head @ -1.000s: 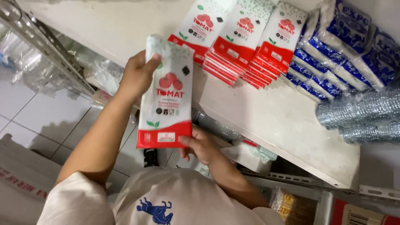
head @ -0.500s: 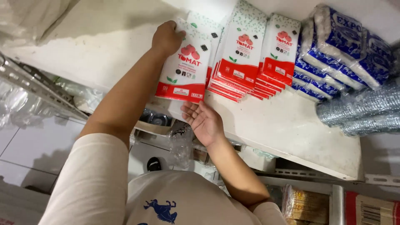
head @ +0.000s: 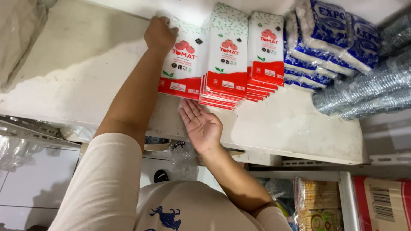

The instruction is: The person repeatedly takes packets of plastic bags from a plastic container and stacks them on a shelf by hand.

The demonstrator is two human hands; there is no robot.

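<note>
From the head camera, the left hand (head: 160,34) is stretched up to the far end of a white shelf (head: 85,85), its fingers closed over the top left corner of a white-and-red pouch (head: 183,64) with a tomato picture. The pouch lies flat on the shelf at the left end of a row, its right edge touching a stack of like pouches (head: 224,60), and a second stack (head: 265,55) sits just beside that one. The right hand (head: 201,124) is released, palm up with fingers spread, at the front of the shelf just below the red bottom edges of the pouch and the first stack; whether the fingertips touch them cannot be told.

A second ago the pouch was upright in the air in front of the shelf edge, the left hand gripping its top and the right hand holding its bottom. Half a second ago it had reached the shelf next to the stacks, with the right hand already let go and open below it. Now the pouch sits further in, squared up against the first stack, and the left hand has kept its hold on the top corner.

To the right of the pouches lie blue-and-white bags (head: 329,38) heaped together, and beyond them silvery scouring pads in clear wrap (head: 368,92). Under the shelf, at the lower right, a pack of yellowish wafers (head: 317,196) stands in a white bin.
</note>
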